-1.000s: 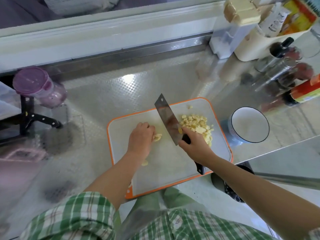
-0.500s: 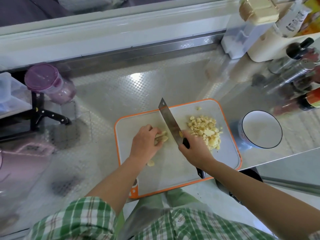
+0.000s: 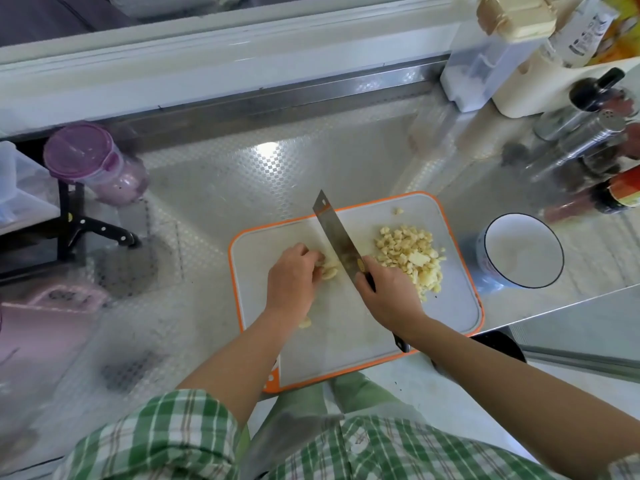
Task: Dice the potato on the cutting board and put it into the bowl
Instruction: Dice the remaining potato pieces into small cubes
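A white cutting board (image 3: 450, 306) with an orange rim lies on the steel counter. My left hand (image 3: 292, 278) holds down a few potato strips (image 3: 329, 270) near the board's middle, fingers curled over them. My right hand (image 3: 388, 294) grips the handle of a cleaver (image 3: 334, 230), whose blade stands edge-down right beside the strips. A heap of diced potato (image 3: 408, 254) lies on the board's right side. One small piece (image 3: 305, 322) lies by my left wrist. A white bowl (image 3: 523, 251) with a dark rim stands empty just right of the board.
Bottles and shakers (image 3: 588, 150) crowd the back right, with a clear container (image 3: 485, 74) behind them. A purple-lidded jar (image 3: 93, 164) stands at the left by a black-handled knife (image 3: 100, 228). The counter edge runs just right of the bowl.
The cleaver has come down closer to the strips under my left hand. The view has shifted, so the board sits further right in frame.
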Motion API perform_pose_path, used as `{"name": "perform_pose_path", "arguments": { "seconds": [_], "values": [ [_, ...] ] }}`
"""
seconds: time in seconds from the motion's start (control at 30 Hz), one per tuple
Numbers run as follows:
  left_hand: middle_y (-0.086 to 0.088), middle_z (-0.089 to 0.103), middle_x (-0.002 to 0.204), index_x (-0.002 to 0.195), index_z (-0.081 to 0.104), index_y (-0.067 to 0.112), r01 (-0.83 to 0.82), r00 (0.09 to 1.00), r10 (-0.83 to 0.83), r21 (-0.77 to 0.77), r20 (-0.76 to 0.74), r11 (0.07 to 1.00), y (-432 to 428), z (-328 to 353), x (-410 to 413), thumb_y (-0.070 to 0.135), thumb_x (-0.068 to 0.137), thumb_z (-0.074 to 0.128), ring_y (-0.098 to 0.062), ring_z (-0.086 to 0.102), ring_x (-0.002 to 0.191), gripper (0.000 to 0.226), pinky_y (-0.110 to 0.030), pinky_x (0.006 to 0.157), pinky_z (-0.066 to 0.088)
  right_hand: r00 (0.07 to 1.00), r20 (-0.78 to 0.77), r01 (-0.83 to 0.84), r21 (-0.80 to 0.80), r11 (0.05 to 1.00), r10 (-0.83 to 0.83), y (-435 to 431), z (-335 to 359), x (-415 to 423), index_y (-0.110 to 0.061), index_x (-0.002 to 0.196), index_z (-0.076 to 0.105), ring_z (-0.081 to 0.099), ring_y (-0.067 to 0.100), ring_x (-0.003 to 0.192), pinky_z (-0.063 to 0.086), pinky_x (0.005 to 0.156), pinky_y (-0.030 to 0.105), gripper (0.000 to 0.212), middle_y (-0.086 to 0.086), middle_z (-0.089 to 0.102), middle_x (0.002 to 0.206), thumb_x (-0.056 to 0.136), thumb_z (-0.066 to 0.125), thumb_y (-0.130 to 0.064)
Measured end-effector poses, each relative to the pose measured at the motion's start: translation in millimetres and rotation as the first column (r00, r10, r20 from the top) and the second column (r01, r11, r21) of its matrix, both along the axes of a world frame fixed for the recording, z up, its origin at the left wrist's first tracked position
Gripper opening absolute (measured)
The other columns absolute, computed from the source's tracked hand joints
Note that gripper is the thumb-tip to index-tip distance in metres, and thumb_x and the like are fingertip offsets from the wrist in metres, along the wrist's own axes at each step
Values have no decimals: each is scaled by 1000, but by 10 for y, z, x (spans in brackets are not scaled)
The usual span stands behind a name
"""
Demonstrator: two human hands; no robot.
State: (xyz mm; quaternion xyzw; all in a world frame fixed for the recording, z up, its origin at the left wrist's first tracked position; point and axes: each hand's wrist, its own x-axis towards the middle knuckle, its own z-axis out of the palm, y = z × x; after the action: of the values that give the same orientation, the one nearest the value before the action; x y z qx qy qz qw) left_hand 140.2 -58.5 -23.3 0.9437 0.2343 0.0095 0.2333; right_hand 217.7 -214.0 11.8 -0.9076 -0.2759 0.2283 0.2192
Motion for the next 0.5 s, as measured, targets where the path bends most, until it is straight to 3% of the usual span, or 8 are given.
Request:
{"name": "perform_pose_path", "arguments": {
  "seconds": [0.23, 0.4, 0.5],
  "values": [
    [-5, 57, 86, 92, 66, 16, -56, 997, 56, 4, -57, 998, 22, 49, 140, 14, 87, 60, -25, 55, 86, 9, -29, 61, 33, 999, -3, 42, 25, 999, -42, -29, 48, -80, -13, 74, 40, 32, 16, 44, 21, 44, 31, 23, -1, 37, 50, 94, 49, -19],
    [-2, 56, 91, 100, 64, 17, 48, 999, -48, -26, -21, 999, 46, 20, 11, 30, 82, 69, -22, 55, 89, 22, -34, 65, 47, 999, 18, 39, -11, 999, -39, -16, 30, -142, -13, 77, 41, 43, 29, 47, 31, 46, 33, 20, 5, 43, 52, 95, 46, -20],
    [-3, 55, 91, 100, 65, 17, 100, 995, -99, 12, -24, 995, 25, -5, -45, 32, 78, 73, -23, 56, 87, 28, -36, 64, 49, 999, 51, 12, -32, 999, -11, 17, 17, -166, -13, 78, 41, 41, 26, 46, 28, 44, 30, 19, 2, 39, 50, 95, 44, -20]
  ]
}}
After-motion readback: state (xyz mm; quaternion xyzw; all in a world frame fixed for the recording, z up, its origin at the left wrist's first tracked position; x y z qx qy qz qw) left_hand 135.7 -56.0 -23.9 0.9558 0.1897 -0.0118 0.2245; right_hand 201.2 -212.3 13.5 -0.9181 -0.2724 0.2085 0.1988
